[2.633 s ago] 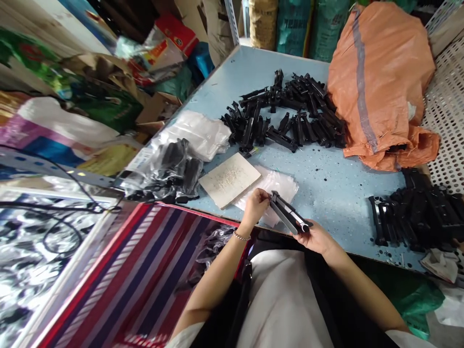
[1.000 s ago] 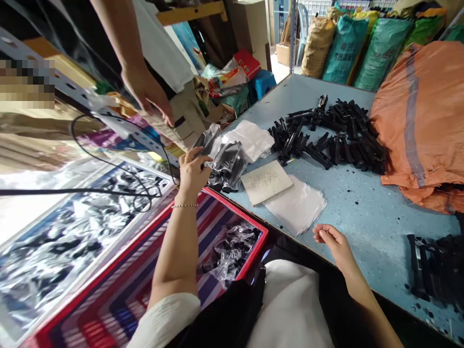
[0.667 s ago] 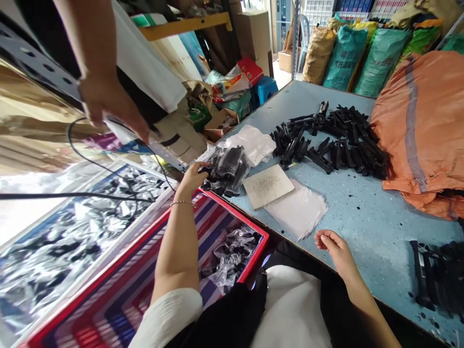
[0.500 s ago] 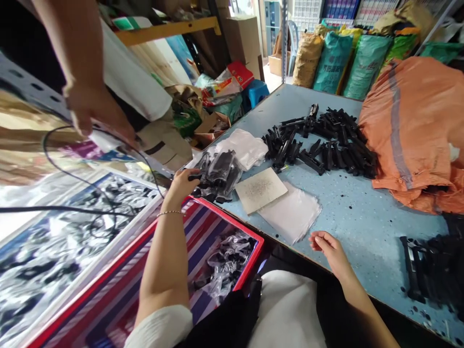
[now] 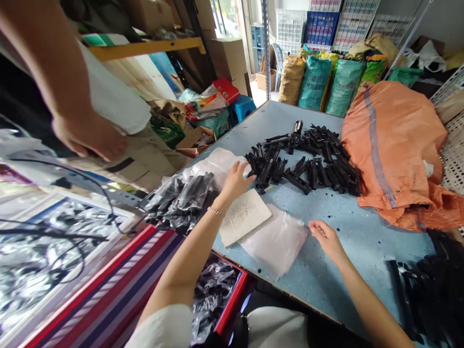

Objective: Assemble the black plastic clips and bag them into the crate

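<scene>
My left hand point(image 5: 235, 182) reaches over the table with fingers apart and nothing in them. It hovers by a pile of black plastic parts point(image 5: 266, 166) and a stack of white plastic sleeves point(image 5: 213, 162). My right hand point(image 5: 328, 241) has thumb and fingers pinched at the right corner of a stack of clear plastic bags point(image 5: 277, 244). A flat, speckled beige board point(image 5: 242, 217) overlaps that stack. Bagged black parts point(image 5: 188, 195) lie heaped to the left of my left wrist.
Below the table edge stands a red-rimmed striped crate point(image 5: 230, 304) with bagged parts. A white-framed bin point(image 5: 83, 232) of bagged parts is at left, under a co-worker's hand point(image 5: 90, 133). An orange sack point(image 5: 398, 145) and more black parts point(image 5: 427, 285) lie right.
My left hand has left the bagged parts and moved right toward the black pile, its fingers now apart. My right hand has come to the bag stack's corner. The co-worker's hand has shifted.
</scene>
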`<action>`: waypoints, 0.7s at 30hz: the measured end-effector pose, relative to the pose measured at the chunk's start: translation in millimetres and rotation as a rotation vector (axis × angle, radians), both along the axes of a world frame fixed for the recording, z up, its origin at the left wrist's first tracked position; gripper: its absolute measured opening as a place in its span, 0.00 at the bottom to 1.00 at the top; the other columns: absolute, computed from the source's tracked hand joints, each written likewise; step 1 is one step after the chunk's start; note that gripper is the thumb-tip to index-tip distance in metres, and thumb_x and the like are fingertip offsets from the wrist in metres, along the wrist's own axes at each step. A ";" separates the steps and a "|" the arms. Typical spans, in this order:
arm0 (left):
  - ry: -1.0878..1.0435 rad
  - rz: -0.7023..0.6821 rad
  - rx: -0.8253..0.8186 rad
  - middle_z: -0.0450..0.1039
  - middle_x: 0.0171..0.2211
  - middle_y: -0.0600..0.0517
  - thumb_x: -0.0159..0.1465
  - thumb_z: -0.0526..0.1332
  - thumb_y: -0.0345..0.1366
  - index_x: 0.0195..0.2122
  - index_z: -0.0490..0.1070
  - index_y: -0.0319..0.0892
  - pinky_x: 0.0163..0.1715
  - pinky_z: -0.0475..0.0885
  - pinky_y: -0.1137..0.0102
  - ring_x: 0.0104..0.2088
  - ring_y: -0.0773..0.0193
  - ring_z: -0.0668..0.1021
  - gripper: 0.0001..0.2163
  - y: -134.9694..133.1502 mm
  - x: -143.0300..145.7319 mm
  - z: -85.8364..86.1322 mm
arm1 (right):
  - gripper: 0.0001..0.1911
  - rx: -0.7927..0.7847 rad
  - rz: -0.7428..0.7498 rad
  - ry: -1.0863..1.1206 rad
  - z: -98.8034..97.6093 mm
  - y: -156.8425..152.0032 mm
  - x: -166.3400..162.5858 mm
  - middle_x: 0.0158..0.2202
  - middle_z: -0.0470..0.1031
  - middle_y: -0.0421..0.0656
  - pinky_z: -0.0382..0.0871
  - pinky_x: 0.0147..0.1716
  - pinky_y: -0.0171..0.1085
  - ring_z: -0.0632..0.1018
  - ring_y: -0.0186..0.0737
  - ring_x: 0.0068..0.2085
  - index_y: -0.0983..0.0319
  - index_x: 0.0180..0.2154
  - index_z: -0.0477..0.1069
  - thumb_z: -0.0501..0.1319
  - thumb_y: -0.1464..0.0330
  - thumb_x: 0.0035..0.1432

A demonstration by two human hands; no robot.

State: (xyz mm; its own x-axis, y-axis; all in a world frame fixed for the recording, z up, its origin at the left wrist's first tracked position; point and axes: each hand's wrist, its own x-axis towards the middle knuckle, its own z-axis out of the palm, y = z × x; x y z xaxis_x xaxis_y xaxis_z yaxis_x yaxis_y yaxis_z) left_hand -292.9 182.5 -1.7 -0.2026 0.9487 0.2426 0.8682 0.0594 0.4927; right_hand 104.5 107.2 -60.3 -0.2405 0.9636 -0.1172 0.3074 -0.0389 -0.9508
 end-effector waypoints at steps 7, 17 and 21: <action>-0.062 0.269 -0.448 0.48 0.73 0.32 0.63 0.51 0.67 0.73 0.54 0.41 0.65 0.59 0.41 0.69 0.27 0.61 0.45 157.3 40.7 1.8 | 0.38 0.561 0.124 -0.687 15.1 149.6 -53.3 0.72 0.57 0.56 0.49 0.68 0.69 0.51 0.75 0.73 0.59 0.65 0.68 0.71 0.58 0.55; -0.023 0.148 -0.366 0.52 0.72 0.38 0.65 0.52 0.63 0.67 0.66 0.53 0.58 0.64 0.39 0.64 0.26 0.66 0.34 153.8 152.9 -23.6 | 0.14 0.567 0.185 -0.815 -17.1 152.4 29.3 0.70 0.63 0.52 0.49 0.68 0.67 0.72 0.59 0.62 0.60 0.45 0.76 0.67 0.64 0.57; 0.022 0.076 -0.330 0.55 0.71 0.40 0.67 0.52 0.61 0.65 0.68 0.52 0.57 0.66 0.37 0.62 0.27 0.66 0.31 122.7 188.0 -24.9 | 0.12 0.532 0.071 -0.800 -25.4 109.9 57.9 0.70 0.64 0.50 0.45 0.68 0.70 0.62 0.65 0.69 0.60 0.42 0.76 0.67 0.64 0.55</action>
State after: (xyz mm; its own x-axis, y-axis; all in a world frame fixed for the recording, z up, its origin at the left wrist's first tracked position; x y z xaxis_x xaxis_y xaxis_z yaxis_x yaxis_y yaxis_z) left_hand -104.8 305.2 -26.5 -0.2741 0.9591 -0.0705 0.8652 0.2779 0.4173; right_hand 162.5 217.2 -85.7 -0.3385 0.9243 0.1762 0.8575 0.3801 -0.3468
